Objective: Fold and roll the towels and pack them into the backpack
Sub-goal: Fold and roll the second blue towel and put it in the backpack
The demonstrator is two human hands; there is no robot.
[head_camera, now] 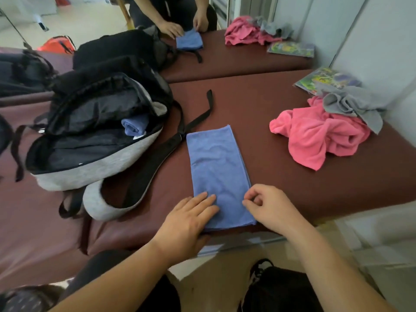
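A blue towel (217, 167), folded into a long strip, lies flat on the maroon table (281, 176) in front of me. My left hand (186, 219) rests on its near left corner with fingers straight. My right hand (267, 206) sits at the near right edge, fingers curled, thumb and forefinger at the towel's edge. To the left, the black and grey backpack (94, 136) lies open with a rolled blue towel (135, 126) inside. A crumpled pink towel (319, 136) and a grey towel (353, 104) are heaped at the right.
A backpack strap (198, 118) runs across the table beside the folded towel's far end. A colourful booklet (326, 79) lies at the far right by the wall. A mirror at the back reflects the table, the backpack and a person's hands (184, 25).
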